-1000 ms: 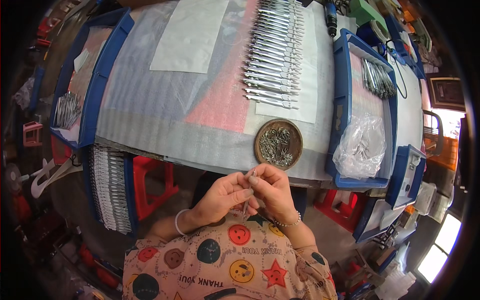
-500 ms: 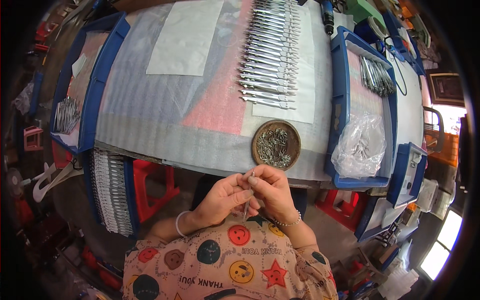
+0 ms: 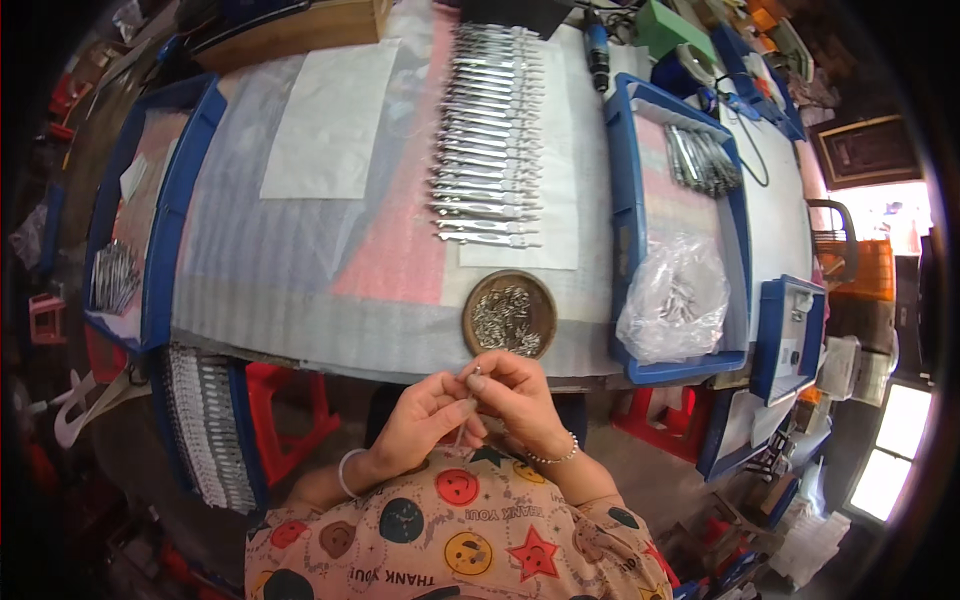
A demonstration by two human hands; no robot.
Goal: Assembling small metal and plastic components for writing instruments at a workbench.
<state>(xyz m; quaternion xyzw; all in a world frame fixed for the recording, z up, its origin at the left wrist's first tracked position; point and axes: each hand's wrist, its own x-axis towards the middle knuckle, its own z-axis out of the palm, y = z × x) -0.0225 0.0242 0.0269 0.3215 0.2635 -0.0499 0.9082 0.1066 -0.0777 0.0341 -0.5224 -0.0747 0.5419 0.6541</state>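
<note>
My left hand (image 3: 422,415) and my right hand (image 3: 518,398) meet just in front of the table's near edge. A slim silvery metal rod (image 3: 461,435) slants between them, its lower end poking out below the fingers. Left fingers are closed around its middle, while the right thumb and forefinger pinch at its upper end. A small bright tip (image 3: 477,370) shows there; whether it is a separate part I cannot tell. Right beyond my fingers stands a round brown bowl (image 3: 469,322) holding many small shiny metal pieces (image 3: 508,312).
A long row of silvery metal instruments (image 3: 488,150) lies on white paper beyond the bowl. Blue trays flank the table: the right one (image 3: 626,190) holds metal rods (image 3: 702,160) and a plastic bag (image 3: 675,305), the left one (image 3: 165,230) more metal pieces. Red stools (image 3: 290,420) stand below.
The whole view has shifted, so the table and trays sit further left and lower. Both hands stay together on the rod, with little visible change in their grip.
</note>
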